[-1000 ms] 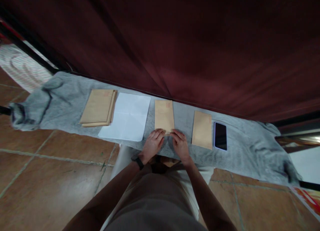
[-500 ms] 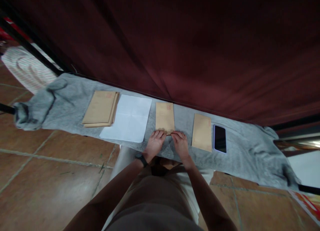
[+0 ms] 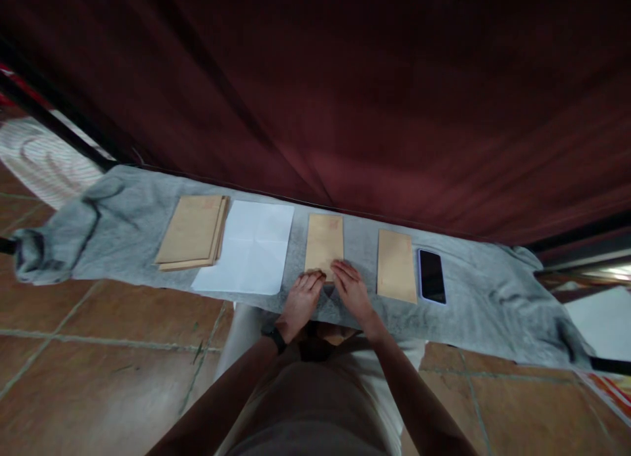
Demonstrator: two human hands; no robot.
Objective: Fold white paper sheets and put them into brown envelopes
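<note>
A brown paper envelope (image 3: pixel 324 240) with a small red print near its far right corner lies in front of me on the grey cloth. My left hand (image 3: pixel 302 301) is closed at its near left corner, fingers curled over the edge. Fingers of my right hand (image 3: pixel 353 293) lie stretched out and close together on the near right end, pressing on the paper. The two hands hide most of the envelope's near edge. A white sheet of paper (image 3: pixel 256 246) with fold creases is to the left of my left hand. Another brown envelope (image 3: pixel 396 265) lies right of my right hand.
A stack of brown envelopes (image 3: pixel 191 229) overlaps the white sheet's left side. On the right, a phone (image 3: pixel 432 277) with a dark screen lies beside the single envelope. The grey cloth (image 3: pixel 483 298) covers a narrow surface, with a dark red curtain (image 3: pixel 345 114) rising behind it.
My right hand has moved from the envelope's near edge up onto its surface, fingers now flatter. My left hand stays at the near left corner. The whole view has shifted slightly.
</note>
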